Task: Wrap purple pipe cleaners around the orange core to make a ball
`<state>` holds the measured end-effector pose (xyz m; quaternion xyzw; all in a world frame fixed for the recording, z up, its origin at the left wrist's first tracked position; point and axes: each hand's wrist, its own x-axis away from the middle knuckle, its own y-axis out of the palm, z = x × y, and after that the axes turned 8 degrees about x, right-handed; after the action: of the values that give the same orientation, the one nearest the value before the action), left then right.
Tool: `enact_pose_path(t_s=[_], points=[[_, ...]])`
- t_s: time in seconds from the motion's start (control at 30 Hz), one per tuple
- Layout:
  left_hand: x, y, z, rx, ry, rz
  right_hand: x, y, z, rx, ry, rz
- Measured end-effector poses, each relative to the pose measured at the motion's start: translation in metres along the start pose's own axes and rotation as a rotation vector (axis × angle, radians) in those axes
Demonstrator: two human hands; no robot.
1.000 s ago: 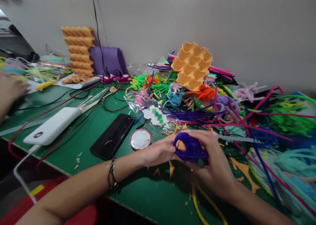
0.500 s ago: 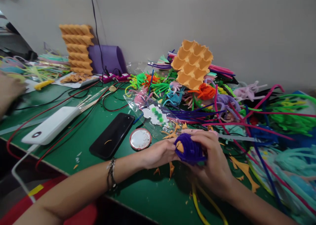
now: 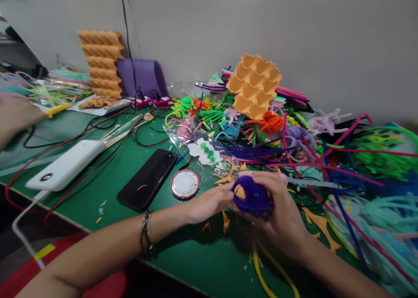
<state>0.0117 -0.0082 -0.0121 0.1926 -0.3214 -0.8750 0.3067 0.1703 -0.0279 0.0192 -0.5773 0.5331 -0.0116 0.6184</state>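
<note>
Both my hands meet around a rounded bundle wound with dark purple pipe cleaner [image 3: 256, 200], and an orange piece like the egg carton material shows at its near-left end. My left hand [image 3: 210, 202] pinches the left edge of the bundle between thumb and fingers. Around its right side and top curls my right hand [image 3: 285, 215], holding most of it. Orange scraps [image 3: 226, 221] lie on the green table just below and behind my hands. A pale translucent stick [image 3: 313, 184] extends to the right from behind my right hand.
Loose and bundled pipe cleaners [image 3: 209, 115] pile along the wall, with an orange egg carton [image 3: 254, 84] on top. A phone [image 3: 148, 180], a round white lid [image 3: 185, 184] and a white power bank [image 3: 67, 165] with cables lie leftward. At far left is another person's hand [image 3: 22, 115].
The other person's hand has moved right, onto the yellow-handled tool. The purple bundle has turned slightly in my hands, which keep nearly the same place.
</note>
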Motion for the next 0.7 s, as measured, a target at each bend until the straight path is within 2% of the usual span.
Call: enact_pose_path(t_s=[0.1, 0.33, 0.7], points=[[0.0002, -0.0006, -0.0004, 0.01, -0.008, -0.004, -0.0005, 0.0004, -0.0004, 0.002, 0.019, -0.019], [0.0013, -0.0018, 0.0012, -0.004, -0.03, 0.006, -0.0002, -0.0015, -0.0006, 0.096, -0.06, 0.039], [0.0036, -0.0024, 0.0013, 0.0, -0.044, 0.043, 0.0005, -0.0001, -0.0013, 0.079, -0.07, 0.042]])
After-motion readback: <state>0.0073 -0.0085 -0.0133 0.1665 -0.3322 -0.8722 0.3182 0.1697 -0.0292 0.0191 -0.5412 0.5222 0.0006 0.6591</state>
